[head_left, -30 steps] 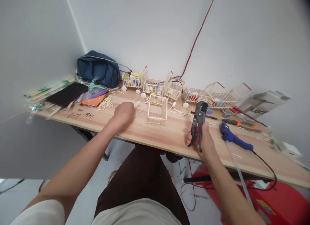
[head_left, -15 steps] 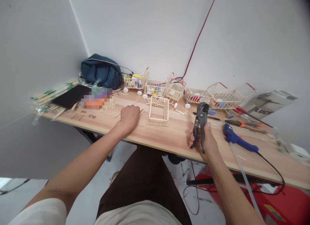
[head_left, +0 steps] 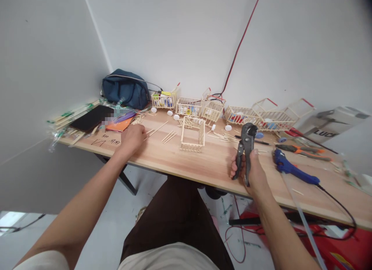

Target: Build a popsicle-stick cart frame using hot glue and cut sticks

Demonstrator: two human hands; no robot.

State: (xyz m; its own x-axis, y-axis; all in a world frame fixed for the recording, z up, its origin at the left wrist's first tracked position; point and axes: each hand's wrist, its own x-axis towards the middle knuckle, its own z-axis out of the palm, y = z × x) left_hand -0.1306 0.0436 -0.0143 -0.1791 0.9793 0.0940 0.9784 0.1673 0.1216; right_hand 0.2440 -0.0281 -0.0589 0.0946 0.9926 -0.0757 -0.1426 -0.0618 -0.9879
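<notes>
My right hand (head_left: 252, 170) grips a dark grey cutter (head_left: 245, 146) by its handles, jaws pointing up, above the front part of the wooden table (head_left: 209, 165). My left hand (head_left: 132, 138) rests knuckles-up on the table at the left, fingers curled, close to some loose wooden sticks (head_left: 158, 129); whether it holds one is hidden. Between the hands stands an open stick frame box (head_left: 192, 136).
Several small stick carts (head_left: 188, 106) line the back wall, beside a dark blue bag (head_left: 124, 90). A blue glue gun (head_left: 293, 171) with its cord lies to the right, orange pliers (head_left: 302, 149) behind it. A black pad and bundled sticks (head_left: 87, 116) lie at the far left.
My left hand has slid left along the table, away from the frame box, leaving sticks lying where it was. The right hand with the cutter has stayed almost still.
</notes>
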